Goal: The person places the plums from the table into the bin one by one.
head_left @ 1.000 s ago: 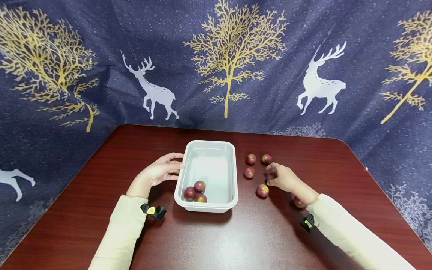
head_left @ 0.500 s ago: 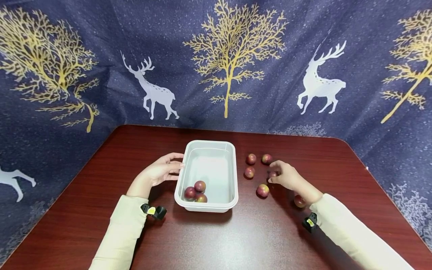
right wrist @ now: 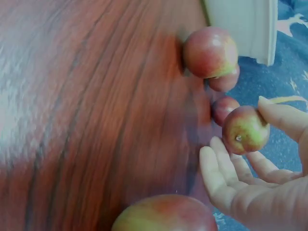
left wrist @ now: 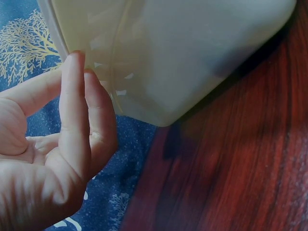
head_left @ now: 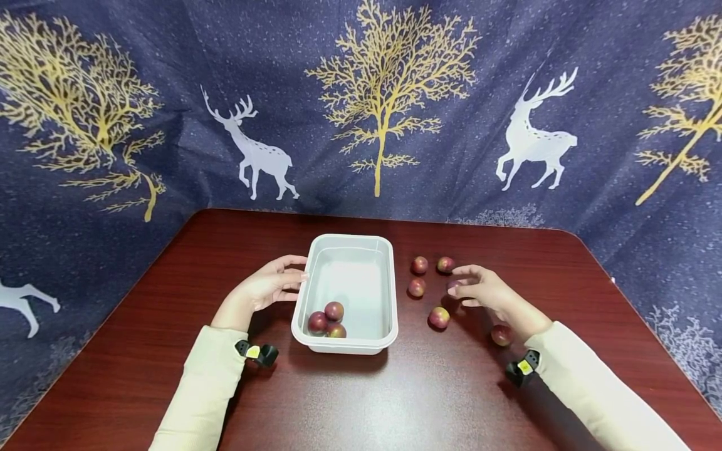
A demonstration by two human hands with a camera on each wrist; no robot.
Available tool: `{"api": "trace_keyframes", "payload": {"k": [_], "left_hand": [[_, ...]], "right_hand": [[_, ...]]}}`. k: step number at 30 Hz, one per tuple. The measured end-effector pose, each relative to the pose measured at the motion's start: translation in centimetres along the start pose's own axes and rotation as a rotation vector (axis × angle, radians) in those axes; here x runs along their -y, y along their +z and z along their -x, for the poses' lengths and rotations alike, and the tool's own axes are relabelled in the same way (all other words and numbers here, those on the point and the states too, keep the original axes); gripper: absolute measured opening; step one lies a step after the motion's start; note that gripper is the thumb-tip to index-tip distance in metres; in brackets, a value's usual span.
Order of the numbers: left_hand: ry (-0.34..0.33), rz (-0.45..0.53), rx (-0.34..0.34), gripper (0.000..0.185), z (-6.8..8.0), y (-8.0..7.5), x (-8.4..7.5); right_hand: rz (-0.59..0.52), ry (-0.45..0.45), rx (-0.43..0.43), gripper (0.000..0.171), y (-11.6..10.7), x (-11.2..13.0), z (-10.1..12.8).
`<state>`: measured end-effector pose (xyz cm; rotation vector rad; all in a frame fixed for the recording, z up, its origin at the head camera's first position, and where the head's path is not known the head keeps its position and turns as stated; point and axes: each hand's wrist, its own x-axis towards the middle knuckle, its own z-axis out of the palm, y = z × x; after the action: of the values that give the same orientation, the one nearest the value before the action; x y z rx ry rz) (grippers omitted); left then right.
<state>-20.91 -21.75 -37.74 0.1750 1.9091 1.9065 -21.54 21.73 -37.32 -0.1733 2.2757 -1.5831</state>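
A white plastic box (head_left: 355, 285) stands on the table, with several dark red plums (head_left: 318, 322) in its near left corner. My left hand (head_left: 271, 285) holds its left rim, thumb over the edge and fingers against the outer wall (left wrist: 163, 53). To the right of the box, my right hand (head_left: 491, 294) pinches a red and yellow-green plum (right wrist: 245, 129) between thumb and fingers, seemingly just above the table; in the head view the fingers partly hide it. Close to that hand lie a plum behind it (head_left: 445, 265) and a yellowish-red plum in front (head_left: 439, 318).
Two more plums, a far one (head_left: 419, 265) and a nearer one (head_left: 417, 287), lie between the box and the right hand. Another plum (head_left: 501, 334) sits by the right wrist. A blue cloth (head_left: 338, 156) with deer and trees hangs behind the brown table (head_left: 361, 401).
My right hand has closed its fingers on the plum and shifted slightly up and to the right, the wrist turning. The left hand and the box have stayed where they were.
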Motion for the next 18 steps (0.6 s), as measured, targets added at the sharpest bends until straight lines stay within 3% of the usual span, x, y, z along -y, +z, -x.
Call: {"api": "trace_keyframes", "payload": {"k": [10,18], "left_hand": [[0.009,0.002,0.012,0.054,0.0,0.0,0.1],[0.002,0.004,0.004,0.054,-0.2,0.0,0.1]], "right_hand": [[-0.303,0.087,0.057,0.057,-0.5,0.5,0.5],[-0.412,0.084,0.085,0.052,-0.7,1.2,0.6]]}}
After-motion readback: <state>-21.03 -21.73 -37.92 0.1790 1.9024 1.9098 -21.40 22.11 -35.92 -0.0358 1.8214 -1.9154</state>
